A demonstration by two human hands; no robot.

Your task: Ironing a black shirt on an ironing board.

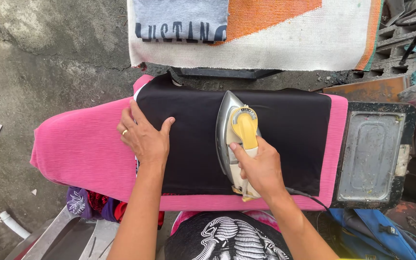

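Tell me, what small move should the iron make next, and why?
Probably slide the iron toward the left hand. The right hand grips its handle mid-cloth, and the left hand presses the black cloth flat there, on the pink board.

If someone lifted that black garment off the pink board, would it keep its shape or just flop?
The black garment would probably flop: it lies thin and flat, draping over the pink board's edges. It looks light, and may slide when pushed, since the left hand presses it flat while the right hand grips the iron.
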